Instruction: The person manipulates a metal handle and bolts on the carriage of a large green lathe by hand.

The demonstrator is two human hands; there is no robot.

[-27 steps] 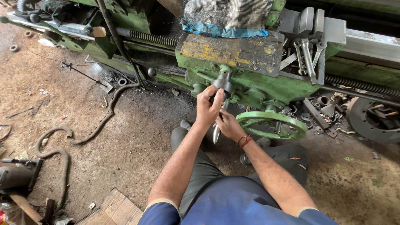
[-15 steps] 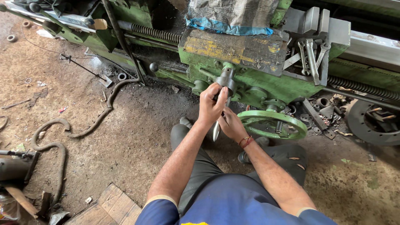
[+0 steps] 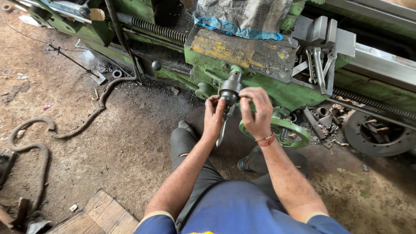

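Observation:
I look down at a green lathe carriage point(image 3: 260, 82) with a worn yellow-brown top. A grey steel handle hub point(image 3: 229, 89) sticks out of its front, and a bright tapered lever point(image 3: 222, 132) hangs down from it. My left hand point(image 3: 213, 117) wraps the lever just under the hub. The fingers of my right hand point(image 3: 256, 112) pinch at the hub's right side; a red thread band circles that wrist. A green handwheel point(image 3: 286, 130) sits directly behind my right hand.
A striped cloth with a blue edge point(image 3: 242, 17) lies on the carriage. Wrenches point(image 3: 318, 60) rest on the tool post at right. A thick hose point(image 3: 86, 115) snakes over the dirt floor at left. A dark round plate point(image 3: 381, 134) lies far right, wooden boards point(image 3: 95, 216) bottom left.
The view has shifted closer and right. My right hand has risen from beside the lever to the hub's side; my left hand stays on the lever.

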